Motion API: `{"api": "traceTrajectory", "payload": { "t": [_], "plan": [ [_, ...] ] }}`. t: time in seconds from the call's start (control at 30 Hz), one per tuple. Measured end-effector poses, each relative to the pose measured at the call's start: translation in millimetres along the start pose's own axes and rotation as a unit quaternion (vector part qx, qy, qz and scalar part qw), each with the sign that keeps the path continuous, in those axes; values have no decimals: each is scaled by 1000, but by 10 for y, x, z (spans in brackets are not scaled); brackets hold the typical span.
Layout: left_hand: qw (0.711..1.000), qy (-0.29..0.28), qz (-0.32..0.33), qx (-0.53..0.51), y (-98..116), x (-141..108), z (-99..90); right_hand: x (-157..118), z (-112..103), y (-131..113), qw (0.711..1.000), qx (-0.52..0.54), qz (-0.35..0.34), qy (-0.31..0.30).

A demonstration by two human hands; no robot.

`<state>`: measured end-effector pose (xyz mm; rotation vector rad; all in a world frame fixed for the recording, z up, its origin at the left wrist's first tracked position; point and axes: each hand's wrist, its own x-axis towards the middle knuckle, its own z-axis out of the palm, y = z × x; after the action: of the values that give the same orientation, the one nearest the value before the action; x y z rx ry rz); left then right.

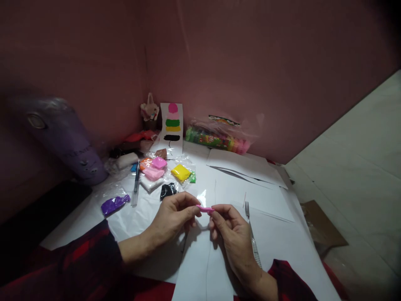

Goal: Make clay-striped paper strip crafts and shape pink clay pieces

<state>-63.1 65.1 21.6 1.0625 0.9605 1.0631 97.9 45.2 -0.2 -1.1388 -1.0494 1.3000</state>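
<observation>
A short strip of pink clay (206, 209) is stretched level between my two hands, above the white paper. My left hand (177, 213) pinches its left end between thumb and forefinger. The right end is pinched by my right hand (232, 230), with the other fingers curled below. Beside my right hand lies a metal fork (252, 234), with a thin toothpick (244, 200) near its tines. A packet of black clay (168, 191) sits just behind my left hand.
Packets of yellow (181, 172), pink (152, 172) and purple clay (115, 205) lie at the left, near a pen (136, 184). A purple bottle (72, 142) stands far left. A painted colour card (172, 125) leans at the back beside a bag of colourful tubes (217, 138).
</observation>
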Motion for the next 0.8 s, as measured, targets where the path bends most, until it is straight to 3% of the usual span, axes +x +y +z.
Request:
{"api": "traceTrajectory", "payload": {
  "t": [0.3, 0.43, 0.57, 0.8],
  "plan": [
    [998, -34, -41, 22, -45, -5, 1, -72, 42, -93, 998, -13, -21, -65],
    [999, -24, -26, 21, -53, -5, -4, -83, 20, -65, 992, -58, -66, -90],
    [999, -41, -22, 21, -56, -2, -3, -58, -7, -26, 985, -100, -123, -74],
    [998, -45, -34, 6, -33, -8, -1, -115, 25, -25, 996, -32, -47, -68]
  ]
}}
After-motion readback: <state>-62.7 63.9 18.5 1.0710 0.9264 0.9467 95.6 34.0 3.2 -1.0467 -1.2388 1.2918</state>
